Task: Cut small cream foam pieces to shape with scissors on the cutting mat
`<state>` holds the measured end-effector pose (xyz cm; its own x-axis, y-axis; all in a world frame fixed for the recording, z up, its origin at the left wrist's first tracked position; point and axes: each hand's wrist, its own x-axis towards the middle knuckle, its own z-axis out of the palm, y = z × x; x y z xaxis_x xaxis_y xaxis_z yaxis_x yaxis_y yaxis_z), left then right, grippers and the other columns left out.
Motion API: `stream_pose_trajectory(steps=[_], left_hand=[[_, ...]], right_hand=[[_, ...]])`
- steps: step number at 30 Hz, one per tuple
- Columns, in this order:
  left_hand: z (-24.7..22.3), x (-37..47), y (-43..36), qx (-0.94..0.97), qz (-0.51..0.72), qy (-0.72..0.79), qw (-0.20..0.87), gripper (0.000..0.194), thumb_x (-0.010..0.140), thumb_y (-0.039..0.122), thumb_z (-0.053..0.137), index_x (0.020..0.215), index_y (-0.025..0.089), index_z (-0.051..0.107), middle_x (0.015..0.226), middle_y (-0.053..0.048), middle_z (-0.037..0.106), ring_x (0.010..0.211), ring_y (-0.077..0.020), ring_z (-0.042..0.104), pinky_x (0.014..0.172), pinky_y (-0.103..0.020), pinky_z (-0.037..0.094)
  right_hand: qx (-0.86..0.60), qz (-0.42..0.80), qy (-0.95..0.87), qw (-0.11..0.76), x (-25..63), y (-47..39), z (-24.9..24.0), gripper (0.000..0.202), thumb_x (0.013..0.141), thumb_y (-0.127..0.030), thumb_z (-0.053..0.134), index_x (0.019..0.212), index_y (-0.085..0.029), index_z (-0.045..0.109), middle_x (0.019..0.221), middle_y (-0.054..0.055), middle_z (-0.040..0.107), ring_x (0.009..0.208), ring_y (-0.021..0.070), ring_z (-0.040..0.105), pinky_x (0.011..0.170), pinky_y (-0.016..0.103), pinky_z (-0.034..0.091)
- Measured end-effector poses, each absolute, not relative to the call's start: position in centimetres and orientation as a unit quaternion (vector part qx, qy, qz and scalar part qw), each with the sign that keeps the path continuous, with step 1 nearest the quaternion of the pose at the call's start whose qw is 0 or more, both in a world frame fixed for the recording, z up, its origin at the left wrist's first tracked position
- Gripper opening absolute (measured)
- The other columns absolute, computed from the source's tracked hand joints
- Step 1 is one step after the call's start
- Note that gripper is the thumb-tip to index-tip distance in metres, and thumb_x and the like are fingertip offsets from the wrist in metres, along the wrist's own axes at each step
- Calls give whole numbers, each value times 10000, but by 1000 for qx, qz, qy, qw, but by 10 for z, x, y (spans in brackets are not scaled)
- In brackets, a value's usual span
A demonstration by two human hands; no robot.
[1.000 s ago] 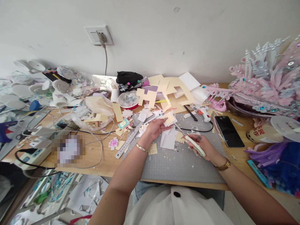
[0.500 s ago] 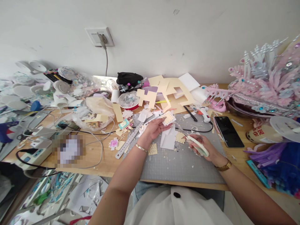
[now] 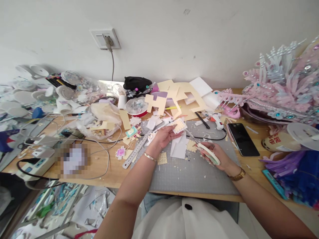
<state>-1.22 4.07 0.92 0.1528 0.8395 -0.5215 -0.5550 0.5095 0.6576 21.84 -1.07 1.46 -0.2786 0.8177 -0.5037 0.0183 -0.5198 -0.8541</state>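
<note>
Okay, scissors [image 3: 210,155] at the cream card piece [image 3: 179,126]: best take short snips, turning the card.
Card sits over the grey mat's [image 3: 186,181] 11 o'clock; left hand [image 3: 165,137] pinches its edge, fingers loosely curled, so keep them clear. Right hand [image 3: 216,155], at the card's 4 o'clock, wraps the handles; can't tell whether the blades bite.

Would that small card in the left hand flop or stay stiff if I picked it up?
The card would probably be fairly stiff: it looks flat though the left hand holds it by one side. It is likely light, being small and thin-looking. It may crease if squeezed, looking papery.
</note>
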Motion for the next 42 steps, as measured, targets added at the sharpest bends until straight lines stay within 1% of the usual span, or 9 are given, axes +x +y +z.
stream_pose_trajectory(steps=[3, 8, 10, 15, 20, 25, 31, 37, 42], left_hand=[[7, -12, 41, 157, 470, 451, 743, 102, 877, 119, 576, 930, 88, 657, 852, -121, 754, 786, -227, 744, 955, -470, 548], [6, -12, 41, 162, 469, 455, 739, 65, 859, 125, 614, 896, 92, 656, 813, -113, 749, 781, -233, 743, 955, -476, 549], [6, -12, 41, 167, 470, 457, 736, 53, 853, 132, 624, 880, 96, 653, 828, -114, 750, 775, -230, 743, 946, -477, 554], [5, -12, 40, 181, 468, 453, 737, 96, 853, 149, 628, 924, 96, 664, 926, -138, 753, 806, -214, 741, 922, -447, 572], [5, -11, 40, 187, 472, 454, 732, 65, 843, 142, 641, 881, 96, 667, 894, -121, 757, 755, -195, 734, 876, -420, 596], [5, -11, 40, 187, 469, 458, 731, 72, 849, 140, 635, 886, 91, 673, 907, -131, 754, 761, -195, 733, 885, -433, 591], [5, -11, 40, 191, 469, 458, 731, 94, 855, 151, 633, 902, 86, 682, 917, -138, 754, 792, -205, 733, 912, -449, 577], [5, -11, 39, 187, 471, 460, 729, 91, 856, 139, 628, 892, 81, 689, 907, -145, 754, 837, -226, 734, 941, -469, 562], [6, -11, 40, 190, 470, 454, 733, 83, 851, 151, 642, 883, 91, 689, 900, -133, 758, 786, -201, 731, 921, -447, 575]], right_hand=[[-532, 693, -394, 287, 218, -11, 16, 488, 475, -393, 839, 880, -136, 750, 543, -36, 560, 348, 39, 390, 303, 163, 262], [-539, 691, -389, 284, 217, -10, 16, 503, 457, -367, 835, 897, -136, 755, 546, -39, 563, 348, 38, 392, 303, 163, 269], [-542, 692, -385, 282, 217, -10, 17, 501, 462, -371, 829, 897, -135, 755, 547, -38, 564, 348, 39, 397, 300, 162, 268], [-547, 687, -386, 282, 217, -10, 15, 459, 460, -334, 823, 868, -134, 754, 551, -39, 569, 344, 34, 396, 304, 158, 271], [-549, 686, -380, 291, 219, -10, 10, 448, 467, -331, 811, 864, -132, 753, 565, -29, 590, 338, 40, 411, 297, 161, 275], [-549, 687, -381, 287, 219, -10, 9, 462, 453, -306, 825, 873, -130, 752, 551, -39, 580, 336, 40, 406, 293, 163, 283], [-550, 688, -374, 289, 219, -9, 9, 467, 451, -319, 838, 873, -136, 755, 561, -40, 582, 340, 37, 411, 298, 159, 277], [-549, 688, -378, 290, 219, -10, 8, 450, 480, -347, 827, 873, -139, 760, 541, -34, 577, 341, 45, 413, 304, 163, 280], [-551, 687, -377, 286, 219, -11, 9, 466, 482, -359, 824, 889, -141, 759, 535, -32, 582, 338, 48, 413, 300, 163, 283]])
